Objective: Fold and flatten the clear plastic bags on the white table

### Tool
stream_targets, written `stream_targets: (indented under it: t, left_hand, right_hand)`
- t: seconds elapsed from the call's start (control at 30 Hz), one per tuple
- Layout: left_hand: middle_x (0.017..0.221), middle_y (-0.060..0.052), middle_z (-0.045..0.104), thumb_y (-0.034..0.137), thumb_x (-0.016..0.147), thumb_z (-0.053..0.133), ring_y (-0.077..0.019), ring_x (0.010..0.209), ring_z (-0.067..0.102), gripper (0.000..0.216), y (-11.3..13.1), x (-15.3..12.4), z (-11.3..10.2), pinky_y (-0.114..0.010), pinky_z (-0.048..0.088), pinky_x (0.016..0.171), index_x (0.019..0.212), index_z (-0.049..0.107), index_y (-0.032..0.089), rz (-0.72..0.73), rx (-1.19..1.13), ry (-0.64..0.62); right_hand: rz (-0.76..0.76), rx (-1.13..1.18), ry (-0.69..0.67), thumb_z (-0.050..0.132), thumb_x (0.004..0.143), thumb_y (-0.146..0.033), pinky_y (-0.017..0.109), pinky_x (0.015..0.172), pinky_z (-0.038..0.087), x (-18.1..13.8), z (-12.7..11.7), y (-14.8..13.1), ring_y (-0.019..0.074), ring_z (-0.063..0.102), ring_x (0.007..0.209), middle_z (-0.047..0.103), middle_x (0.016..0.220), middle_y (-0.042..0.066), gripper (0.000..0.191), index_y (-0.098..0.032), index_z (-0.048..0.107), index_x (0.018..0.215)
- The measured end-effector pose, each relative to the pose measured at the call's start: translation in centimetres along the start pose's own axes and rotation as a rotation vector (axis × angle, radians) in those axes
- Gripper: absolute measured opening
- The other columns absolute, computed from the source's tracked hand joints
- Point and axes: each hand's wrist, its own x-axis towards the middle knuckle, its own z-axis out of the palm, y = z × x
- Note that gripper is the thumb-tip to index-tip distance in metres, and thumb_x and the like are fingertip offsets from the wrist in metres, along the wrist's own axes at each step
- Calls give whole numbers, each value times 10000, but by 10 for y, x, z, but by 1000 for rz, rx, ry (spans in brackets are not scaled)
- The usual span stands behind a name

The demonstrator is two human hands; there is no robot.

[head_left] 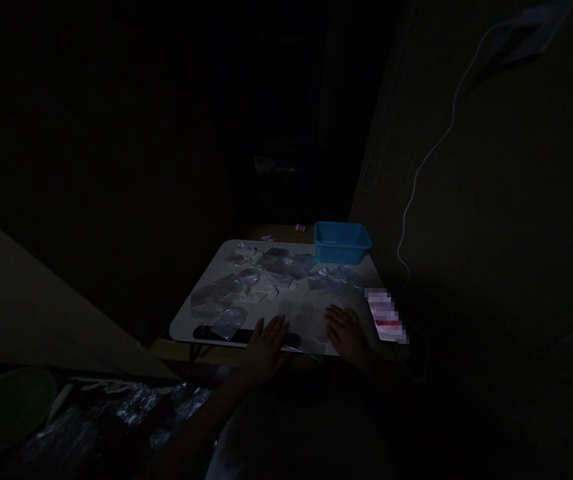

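Observation:
The room is very dark. My left hand (266, 345) lies flat near the front edge of a small white table (182, 325), fingers stretched out. To its right, my right hand (345, 331) rests with its fingers extended at the side of a clear plastic sheet or bag (309, 325). That sheet lies flat between the two hands. Behind them, several crumpled clear plastic bags (276, 265) are spread over the tabletop. A dark strip (246, 335) runs along the front of the table, partly beneath the left hand and a piece of plastic (229, 321).
A blue plastic basin (341, 253) stands at the table's back right corner. A lit phone (385, 317), its screen blurred, lies at the right edge, near a white cable (406, 207). Shiny plastic (137, 403) and a green basin (11, 410) are at lower left. Walls flank both sides.

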Motion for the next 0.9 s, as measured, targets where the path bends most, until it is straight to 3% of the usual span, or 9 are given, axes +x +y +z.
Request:
stream_targets:
  t: [0.17, 0.37, 0.57, 0.77, 0.9]
  left_hand:
    - [1366, -79, 281, 323, 816, 392, -227, 1240, 252, 567, -7, -2, -11, -438, 239, 990, 1333, 188, 204, -39, -72, 90]
    - [1205, -82, 489, 208, 808, 394, -197, 1106, 437, 409, -7, -15, -4, -381, 383, 914, 1216, 408, 194, 1, -163, 167]
    - [1170, -72, 523, 191, 837, 347, -183, 1081, 469, 342, -8, -4, 8, -361, 420, 883, 1156, 472, 199, -5, -153, 175]
    - [1215, -79, 491, 263, 802, 428, -200, 1129, 424, 417, -1, 3, -4, -375, 387, 913, 1210, 422, 176, 42, -166, 168]
    - [1171, -73, 534, 164, 817, 398, -188, 1090, 463, 321, -3, 8, -5, -355, 404, 882, 1118, 512, 165, 15, -115, 167]
  right_hand:
    - [-7, 19, 119, 388, 772, -174, 402, 930, 270, -14, -5, -8, 202, 439, 1085, 564, 1116, 71, 323, -176, 573, 1037]
    - [-277, 68, 64, 485, 743, -322, 420, 936, 244, -40, -7, -44, 237, 384, 1108, 541, 1127, 63, 340, -212, 554, 1057]
    - [-201, 128, 148, 430, 809, -206, 367, 899, 282, -26, -2, -35, 174, 463, 980, 611, 963, 15, 197, -236, 620, 852]
    - [-161, 153, 164, 394, 830, -203, 351, 872, 315, -18, -14, -29, 168, 497, 911, 634, 878, 20, 231, -225, 624, 820]
    - [-147, 155, 131, 378, 837, -204, 353, 861, 319, -17, -18, -27, 168, 508, 885, 641, 848, 18, 250, -229, 628, 840]
